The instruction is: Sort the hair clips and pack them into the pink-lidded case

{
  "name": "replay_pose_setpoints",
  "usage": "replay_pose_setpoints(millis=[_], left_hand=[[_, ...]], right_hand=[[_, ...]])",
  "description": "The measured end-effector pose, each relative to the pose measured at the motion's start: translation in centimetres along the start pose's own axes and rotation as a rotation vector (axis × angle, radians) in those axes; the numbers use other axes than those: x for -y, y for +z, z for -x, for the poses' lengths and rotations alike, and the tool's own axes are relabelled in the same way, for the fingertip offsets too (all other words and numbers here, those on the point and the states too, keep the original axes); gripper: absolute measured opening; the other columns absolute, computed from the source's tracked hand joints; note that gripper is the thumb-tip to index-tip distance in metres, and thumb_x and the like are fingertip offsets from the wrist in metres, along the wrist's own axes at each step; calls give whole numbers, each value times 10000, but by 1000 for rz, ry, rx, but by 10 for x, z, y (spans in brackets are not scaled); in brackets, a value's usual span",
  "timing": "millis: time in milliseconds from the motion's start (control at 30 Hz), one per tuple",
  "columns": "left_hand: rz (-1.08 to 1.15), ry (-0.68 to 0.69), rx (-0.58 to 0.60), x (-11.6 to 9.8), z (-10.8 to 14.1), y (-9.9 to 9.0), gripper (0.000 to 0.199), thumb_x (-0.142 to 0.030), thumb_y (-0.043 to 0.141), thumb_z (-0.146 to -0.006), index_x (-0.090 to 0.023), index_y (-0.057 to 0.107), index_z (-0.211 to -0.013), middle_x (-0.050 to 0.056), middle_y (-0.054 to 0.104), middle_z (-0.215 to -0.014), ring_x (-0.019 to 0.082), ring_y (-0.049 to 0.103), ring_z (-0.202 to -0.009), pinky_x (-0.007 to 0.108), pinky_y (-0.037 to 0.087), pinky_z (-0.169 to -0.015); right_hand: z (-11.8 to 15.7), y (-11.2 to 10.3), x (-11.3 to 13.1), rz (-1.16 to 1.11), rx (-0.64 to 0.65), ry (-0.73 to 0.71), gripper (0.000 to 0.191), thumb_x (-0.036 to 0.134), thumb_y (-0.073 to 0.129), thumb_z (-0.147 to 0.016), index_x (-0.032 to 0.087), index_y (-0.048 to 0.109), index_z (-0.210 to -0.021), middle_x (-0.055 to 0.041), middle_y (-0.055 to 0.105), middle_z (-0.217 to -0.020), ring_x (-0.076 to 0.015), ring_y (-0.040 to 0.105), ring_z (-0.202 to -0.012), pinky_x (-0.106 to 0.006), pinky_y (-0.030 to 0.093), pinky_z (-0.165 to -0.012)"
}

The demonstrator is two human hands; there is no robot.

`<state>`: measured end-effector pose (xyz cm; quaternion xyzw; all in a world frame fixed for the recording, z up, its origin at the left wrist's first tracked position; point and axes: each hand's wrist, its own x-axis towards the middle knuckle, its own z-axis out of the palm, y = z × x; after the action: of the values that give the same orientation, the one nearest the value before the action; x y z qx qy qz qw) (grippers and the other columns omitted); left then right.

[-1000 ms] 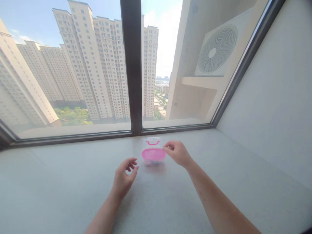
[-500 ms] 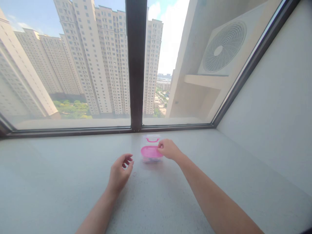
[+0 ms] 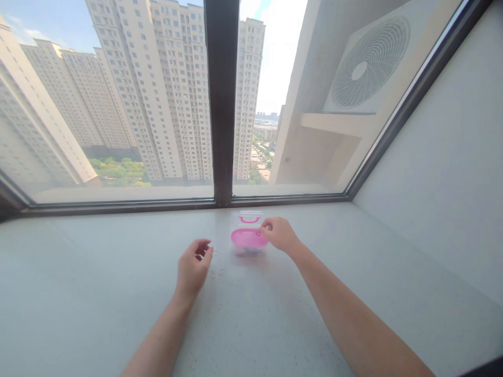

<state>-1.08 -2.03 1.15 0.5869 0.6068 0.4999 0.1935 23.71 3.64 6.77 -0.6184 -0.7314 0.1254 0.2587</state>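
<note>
A small clear plastic box [image 3: 249,250] stands on the white sill close to the window, with a pink oval tray [image 3: 247,238] in its top. Its clear lid [image 3: 250,213], which has a pink handle [image 3: 250,220], is up at the back. My right hand [image 3: 280,234] pinches a tiny ring [image 3: 258,233] over the tray's right end. To the left of the box, my left hand [image 3: 194,267] is half curled, thumb and fingers apart, nothing visible in it. Several small pale rings [image 3: 220,271] lie on the sill beside its fingers.
A dark window frame [image 3: 223,104] rises right behind the box. White wall [image 3: 444,173] bounds the sill [image 3: 251,324] on the right. Beyond the glass are tall buildings [image 3: 173,94] and an air-conditioner unit [image 3: 371,63].
The view has tilted slightly down. My right hand stays at the tray's right end, where the ring now shows at its fingertips. More pale rings are visible beside my left hand.
</note>
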Motion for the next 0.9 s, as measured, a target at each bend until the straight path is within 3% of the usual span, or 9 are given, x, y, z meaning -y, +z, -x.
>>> replay_pose_setpoints(millis=[67,133,200,333,500,667,800,900], left_hand=[[-33,-35,-20,2,-3,-4,241,-355,537,-765,-171,640,-882,22,661,-713,162,612,-627,259,477,-587],[-105,-58,-4,4,-6,-7,245,-364,532,-761,-176,657,-857,22,673,-712,168,614,-623,266,470,-596],[-201,-76,56,6,-9,-11,224,-351,535,-748,-187,674,-811,25,687,-724,173,614,-624,270,459,-598],[-359,-93,176,12,-13,-18,186,-283,555,-712,-205,701,-798,27,696,-754,175,613,-626,273,446,-611],[-428,-104,184,18,-18,-29,205,-210,568,-681,-213,716,-823,25,676,-732,184,621,-663,281,457,-668],[-416,-37,227,21,-18,-25,234,-206,557,-700,-224,720,-867,34,651,-814,178,612,-702,288,467,-723],[-458,86,278,27,-14,-13,299,-189,536,-738,-227,720,-971,66,612,-910,207,593,-841,313,448,-802],[-506,102,274,29,-12,-8,284,-188,516,-768,-235,721,-958,73,598,-926,223,573,-899,337,427,-844]], right_hand=[[12,-6,4,-61,-128,-11,179,250,530,-761,163,675,-701,9,555,-539,-119,488,-539,-228,320,-546],[29,-5,12,-122,-170,-60,207,272,513,-796,163,662,-702,18,532,-517,-115,474,-518,-225,318,-538],[49,5,24,-180,-113,-120,253,293,472,-845,167,666,-743,9,565,-551,-117,494,-532,-220,327,-539],[78,49,47,-98,203,-202,251,309,504,-846,224,683,-999,-28,687,-720,-154,603,-641,-235,373,-607],[78,84,60,75,282,-199,338,305,515,-837,263,620,-1155,-76,714,-919,-217,645,-854,-272,405,-704],[73,84,59,26,306,-233,254,285,508,-853,264,682,-1036,-58,719,-915,-192,643,-833,-246,394,-695],[74,88,57,-7,261,-263,214,266,523,-842,248,704,-955,-51,721,-883,-186,641,-792,-247,384,-677],[73,92,56,-26,235,-261,174,259,547,-822,232,698,-905,-39,715,-802,-178,630,-725,-249,373,-645]])
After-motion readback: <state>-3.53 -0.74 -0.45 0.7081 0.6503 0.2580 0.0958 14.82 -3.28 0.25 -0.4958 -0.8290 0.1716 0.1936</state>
